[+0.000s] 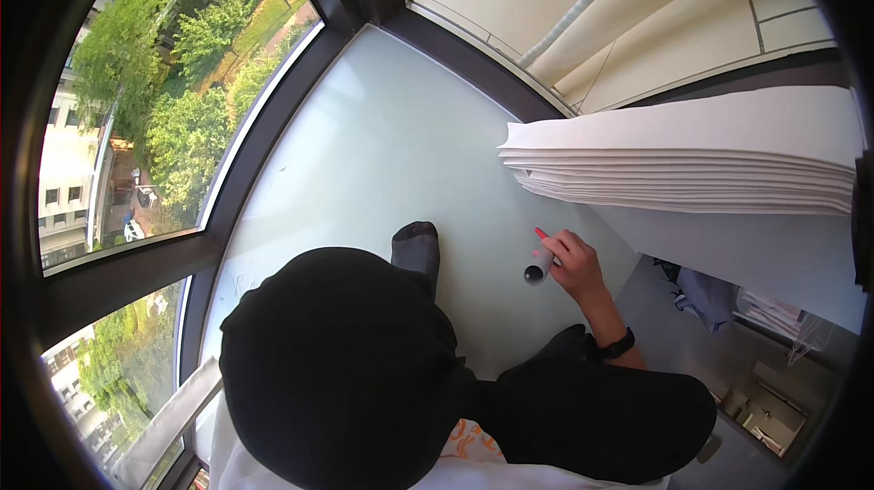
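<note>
While gripped by right hand (575, 262) — roller (539, 267), sill (382, 144)

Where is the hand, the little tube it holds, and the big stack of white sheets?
Right hand (577, 262), head view, on its back.
Tube (537, 269), head view, on its body.
Stack of white sheets (692, 176), head view, on its edge.

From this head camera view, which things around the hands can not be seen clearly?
- Left hand: not visible in the head view; the black-clad leg may cover it.
- Right hand: the fingers wrap a small cylinder with a red part, so its kind is unclear.
- Foot in a grey sock: only the toe end shows past the leg.
- Folded white curtain: its right end is cut off at the dark lens rim.
</note>
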Demonstrator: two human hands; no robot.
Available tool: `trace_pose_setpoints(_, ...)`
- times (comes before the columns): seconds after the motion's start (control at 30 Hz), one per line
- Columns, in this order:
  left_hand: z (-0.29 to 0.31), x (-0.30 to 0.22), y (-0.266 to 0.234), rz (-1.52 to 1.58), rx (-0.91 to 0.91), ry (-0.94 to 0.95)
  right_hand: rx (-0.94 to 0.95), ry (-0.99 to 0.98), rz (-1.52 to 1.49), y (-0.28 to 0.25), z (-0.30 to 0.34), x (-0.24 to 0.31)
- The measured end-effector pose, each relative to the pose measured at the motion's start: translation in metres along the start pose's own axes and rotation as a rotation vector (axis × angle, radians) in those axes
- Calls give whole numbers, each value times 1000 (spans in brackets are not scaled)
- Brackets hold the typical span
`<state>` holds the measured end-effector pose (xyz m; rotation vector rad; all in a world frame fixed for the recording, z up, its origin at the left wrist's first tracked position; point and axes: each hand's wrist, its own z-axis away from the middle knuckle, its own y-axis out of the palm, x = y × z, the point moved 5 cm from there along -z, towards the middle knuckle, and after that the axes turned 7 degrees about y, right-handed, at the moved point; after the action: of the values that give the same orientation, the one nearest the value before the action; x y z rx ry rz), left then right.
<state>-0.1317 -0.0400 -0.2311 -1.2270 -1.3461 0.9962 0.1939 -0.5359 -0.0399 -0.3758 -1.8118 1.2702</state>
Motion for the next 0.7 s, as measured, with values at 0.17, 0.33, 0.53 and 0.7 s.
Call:
trace_pose_setpoints(0.17,2,-15,-10,-260,-224,40,4,-42,14,10,-39,15)
trace_pose_setpoints(0.33,-14,-27,-57,337,35,-127,141,-85,-158,21,-73,8)
trace_pose_setpoints(0.53,-18,-28,-67,370,131,-167,255,-106,-392,37,-103,8)
trace_pose_setpoints(0.7,-13,-27,-61,363,157,-199,297,-100,-419,32,-109,10)
